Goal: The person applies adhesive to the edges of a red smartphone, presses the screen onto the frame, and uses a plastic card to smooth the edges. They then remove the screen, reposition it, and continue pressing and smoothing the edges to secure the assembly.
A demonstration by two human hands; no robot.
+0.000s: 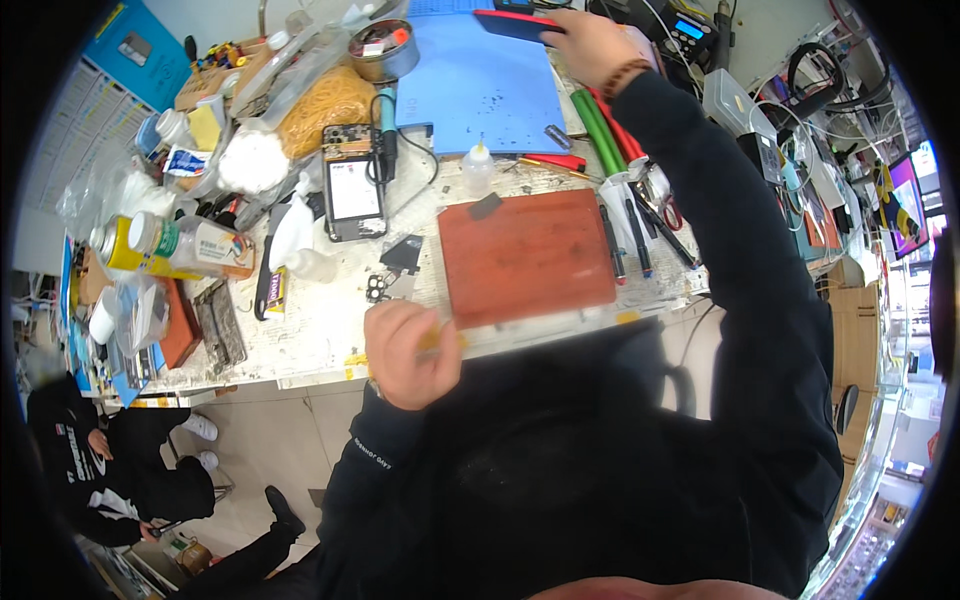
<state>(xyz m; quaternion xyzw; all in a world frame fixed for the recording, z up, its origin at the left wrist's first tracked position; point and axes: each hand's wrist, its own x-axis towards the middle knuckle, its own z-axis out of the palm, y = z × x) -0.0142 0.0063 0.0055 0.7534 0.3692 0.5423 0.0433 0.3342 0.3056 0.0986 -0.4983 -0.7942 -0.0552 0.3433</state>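
My right hand (592,46) reaches to the far side of the bench and grips a flat red-and-black object (517,25), perhaps a phone, above a blue work mat (480,82). Near the bench's front edge, my left hand (412,356) is half curled and blurred. Something yellowish shows by its thumb; I cannot tell whether it is held. Beside that hand lies a reddish-brown pad (529,259) with a small dark piece (485,206) on its upper edge. A phone with its back removed (354,184) lies left of the pad, and small phone parts (394,274) sit between them.
A small dropper bottle (478,171) stands behind the pad. Pen-like tools (639,238) and green and red rolls (600,135) lie to the right. Bottles (217,247), a bag of rubber bands (330,105) and a round tin (384,56) crowd the left. A seated person (112,472) is at lower left.
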